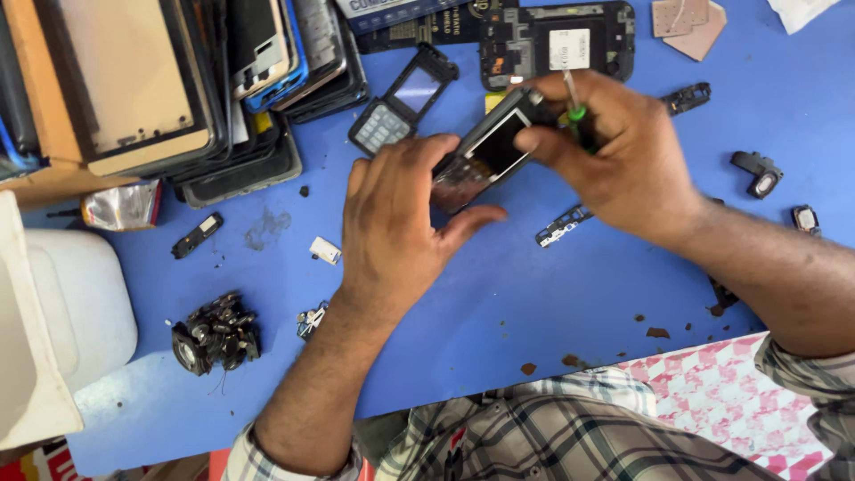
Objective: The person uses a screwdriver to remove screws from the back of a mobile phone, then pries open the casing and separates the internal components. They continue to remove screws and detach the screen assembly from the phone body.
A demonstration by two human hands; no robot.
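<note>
Left hand [396, 218]: grips small phone [485, 151].
Right hand [614, 147]: pinches green-handled screwdriver [574, 105], steadies phone.
Progress: casing apparently on; keypad frame [403, 100] lies apart on table [534, 294].

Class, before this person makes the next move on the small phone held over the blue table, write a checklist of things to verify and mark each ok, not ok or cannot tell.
1. Phone supported: ok. The left hand holds the lower end of the small phone, and the right hand holds its upper end.
2. Tool in hand: ok. A green-handled screwdriver sits in the right hand's grip.
3. Screwdriver tip seated on a screw: cannot tell; the tip is hidden.
4. Phone's screen side visible: ok.
5. Loose parts kept apart: not ok. Small pieces, such as a black bracket, lie scattered on the blue table.
</note>
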